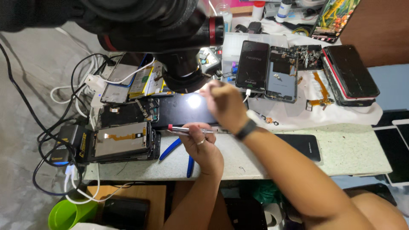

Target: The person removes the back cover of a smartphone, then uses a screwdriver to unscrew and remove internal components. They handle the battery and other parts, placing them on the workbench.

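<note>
Slim silver screwdriver with a red cap (187, 129): lies level across the fingers of the left hand (203, 147), which are closed round its shaft, just below the glossy black phone panel (187, 108) under the black microscope head (179, 68). The right hand (228, 106) rests bunched on that panel's right edge; whether it pinches anything cannot be told. Blue-handled pliers (179, 153) lie just below the panel.

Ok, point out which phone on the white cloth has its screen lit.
The black phone beside the opened phone; its screen shows white lettering, with a white cable plugged in.
</note>
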